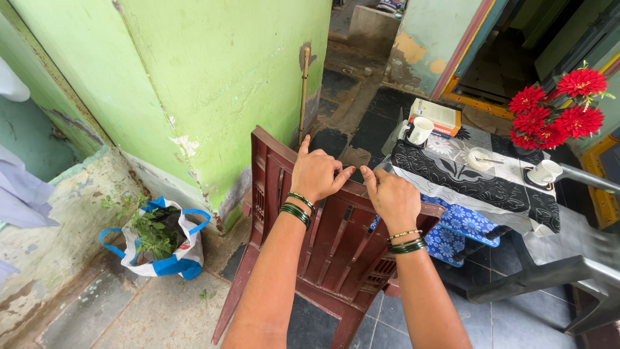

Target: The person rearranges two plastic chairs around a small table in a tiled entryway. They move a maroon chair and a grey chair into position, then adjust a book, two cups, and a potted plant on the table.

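Both hands are being kept on the top rail of a dark red slatted plastic chair point(336, 249). The left hand point(316, 173) is being curled over the rail near its left corner, with the forefinger raised. The right hand point(391, 197) is being closed on the same rail just beside it, thumbs nearly touching. Green bangles are being worn on both wrists. The chair is being seen from behind, standing on the dark tiled floor point(155, 317) next to a pale green peeling wall point(219, 84).

Beyond the chair, a surface covered by a black and white floral cloth point(478, 184) is being occupied by a white cup point(421, 130), a book point(438, 116), a small white bowl point(480, 159), another white cup point(544, 172) and red artificial flowers point(555, 110). A white and blue bag of green leaves point(158, 239) is being left by the wall.
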